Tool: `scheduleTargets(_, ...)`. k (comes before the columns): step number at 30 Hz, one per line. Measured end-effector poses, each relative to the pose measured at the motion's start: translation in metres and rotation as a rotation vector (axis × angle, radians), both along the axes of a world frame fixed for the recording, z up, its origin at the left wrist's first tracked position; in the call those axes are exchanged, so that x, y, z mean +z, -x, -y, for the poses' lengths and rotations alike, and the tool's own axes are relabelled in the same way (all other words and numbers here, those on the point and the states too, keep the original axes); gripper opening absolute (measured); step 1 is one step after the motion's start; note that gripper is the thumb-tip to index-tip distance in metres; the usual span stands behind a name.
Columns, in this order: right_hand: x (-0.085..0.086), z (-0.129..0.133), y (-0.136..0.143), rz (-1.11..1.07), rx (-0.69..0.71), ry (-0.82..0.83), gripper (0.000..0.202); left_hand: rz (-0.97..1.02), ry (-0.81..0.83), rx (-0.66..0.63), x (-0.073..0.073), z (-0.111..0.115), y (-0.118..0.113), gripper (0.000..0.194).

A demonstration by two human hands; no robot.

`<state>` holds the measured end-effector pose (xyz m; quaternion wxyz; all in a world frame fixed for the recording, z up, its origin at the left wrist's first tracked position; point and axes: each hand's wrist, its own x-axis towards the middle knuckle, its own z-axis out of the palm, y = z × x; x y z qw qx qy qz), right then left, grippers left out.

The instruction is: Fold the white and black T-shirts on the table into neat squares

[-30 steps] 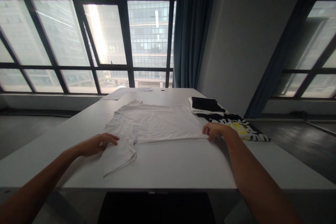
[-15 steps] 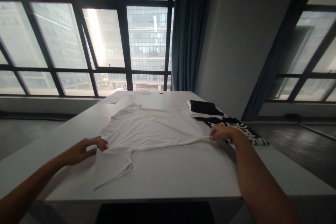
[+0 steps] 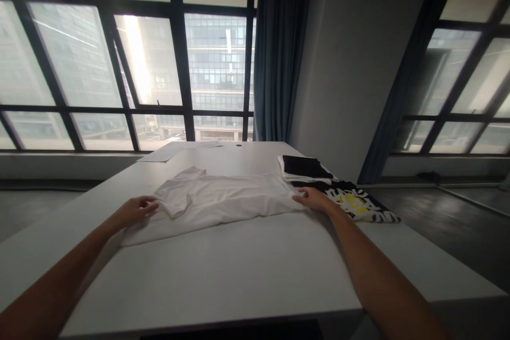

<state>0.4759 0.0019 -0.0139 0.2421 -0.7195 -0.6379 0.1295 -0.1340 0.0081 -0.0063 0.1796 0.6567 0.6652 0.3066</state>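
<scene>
A white T-shirt lies spread sideways across the table, its near side folded over toward the far side. One short sleeve now rests on top of the body, close to my left hand. That hand pinches the shirt at its left end, by the shoulder; the fingertips are partly hidden in the cloth. At the right end, my right hand grips the hem between thumb and fingers. Just beyond the right hand is a black garment with a white and yellow print.
A folded stack of black and white clothes sits at the table's right side. Papers lie at the far left of the white table. Windows and a blue curtain stand behind it.
Both hands have carried the near side of the T-shirt away from me, folding it over. The sleeve that hung toward me now lies on the shirt. My right hand also shifted left.
</scene>
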Motion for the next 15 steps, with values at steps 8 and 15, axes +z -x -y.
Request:
scheduleTargets(8, 0.004, 0.0, 0.001, -0.021, 0.014, -0.012, 0.014, -0.185, -0.057, -0.083, -0.006, 0.004, -0.007, 0.057)
scheduleTargets(15, -0.005, -0.004, 0.01, 0.025, -0.02, 0.022, 0.049, -0.332, -0.141, -0.308, -0.006, 0.008, -0.019, 0.081)
